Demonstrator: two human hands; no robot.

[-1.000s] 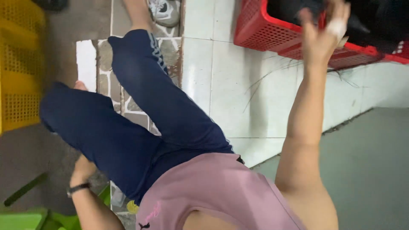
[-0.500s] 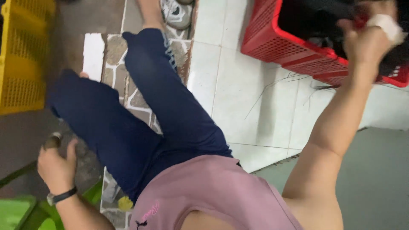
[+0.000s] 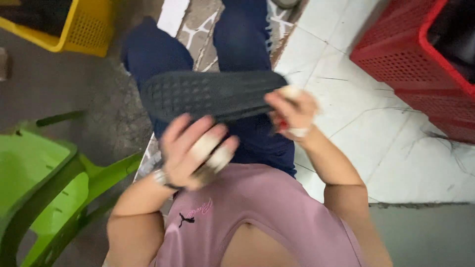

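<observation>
A dark grey shoe sole (image 3: 213,96), flat and dimpled, lies crosswise above the person's lap in both hands. The right hand (image 3: 293,112) pinches the sole's right end, fingers closed on its edge. The left hand (image 3: 195,151) cups the sole's near edge from below; several of its fingers (image 3: 205,144) are wrapped in pale tape, probably to protect them, and they curl loosely against the sole rather than clamp it. Held level this way, the patterned face is turned up towards the eyes, which suits looking it over. Beyond the sole are the dark blue trousers (image 3: 247,44). Right of the sole stands a red crate (image 3: 396,59) on the white tiled floor (image 3: 346,89); left of it sit a yellow crate (image 3: 84,29) and, nearer, a green plastic chair (image 3: 44,183).
</observation>
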